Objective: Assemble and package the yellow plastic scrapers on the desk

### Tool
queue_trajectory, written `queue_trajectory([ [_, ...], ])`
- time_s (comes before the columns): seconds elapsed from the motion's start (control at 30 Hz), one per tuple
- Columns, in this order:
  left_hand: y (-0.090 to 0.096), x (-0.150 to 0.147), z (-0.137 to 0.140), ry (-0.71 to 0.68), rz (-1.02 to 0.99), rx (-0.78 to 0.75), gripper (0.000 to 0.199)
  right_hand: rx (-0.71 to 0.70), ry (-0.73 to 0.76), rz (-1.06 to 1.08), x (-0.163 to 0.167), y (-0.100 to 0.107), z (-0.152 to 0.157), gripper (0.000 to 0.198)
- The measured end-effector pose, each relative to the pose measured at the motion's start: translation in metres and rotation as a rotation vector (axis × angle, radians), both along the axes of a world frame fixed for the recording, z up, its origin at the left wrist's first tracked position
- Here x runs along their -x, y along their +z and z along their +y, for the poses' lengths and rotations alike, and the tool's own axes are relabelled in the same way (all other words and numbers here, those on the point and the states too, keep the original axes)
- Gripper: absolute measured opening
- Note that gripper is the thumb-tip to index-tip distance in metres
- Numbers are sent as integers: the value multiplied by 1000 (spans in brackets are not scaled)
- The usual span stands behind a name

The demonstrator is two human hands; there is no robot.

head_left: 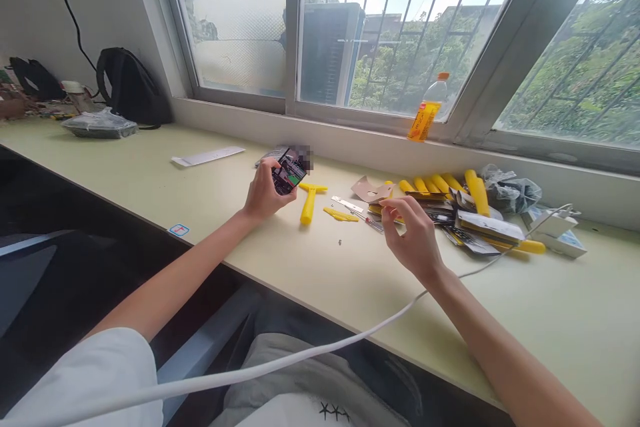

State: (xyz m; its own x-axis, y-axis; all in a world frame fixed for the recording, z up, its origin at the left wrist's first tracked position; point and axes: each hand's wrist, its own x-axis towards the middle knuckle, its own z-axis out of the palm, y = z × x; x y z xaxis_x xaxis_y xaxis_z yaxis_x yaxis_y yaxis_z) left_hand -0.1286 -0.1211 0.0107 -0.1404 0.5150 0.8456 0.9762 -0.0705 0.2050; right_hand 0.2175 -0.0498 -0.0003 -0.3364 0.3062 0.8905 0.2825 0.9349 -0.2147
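Note:
My left hand (pixel 265 190) is closed around a black printed packaging card (pixel 289 172) with a green patch, held tilted above the table. My right hand (pixel 413 233) pinches the edge of a piece of brown card (pixel 371 191) that has a hole in it. Between the hands lie a yellow T-shaped scraper handle (pixel 309 205), a flat yellow plastic part (pixel 341 214) and a silver metal strip (pixel 349 205). A thin screwdriver (pixel 371 221) rests beside my right fingertips. Nearer to me is a tiny metal piece (pixel 340 241), too small to name.
Yellow-handled scrapers (pixel 440 185) with printed cards are heaped at right. Beyond them sit a plastic bag (pixel 520 193) and a white box (pixel 563 240). A white cable (pixel 320 350) crosses before me. An orange-capped bottle (pixel 427 110) stands on the sill; a backpack (pixel 133 90) is far left.

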Motion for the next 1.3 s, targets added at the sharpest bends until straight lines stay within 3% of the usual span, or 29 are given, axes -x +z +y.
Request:
queue_trajectory([
  [1.03,0,-2,-1,42,28,41,62,21,-15,1,0,1,-2,14],
  [1.3,0,-1,-1,40,47,27,61,-47,28,37,0,4,-5,13],
])
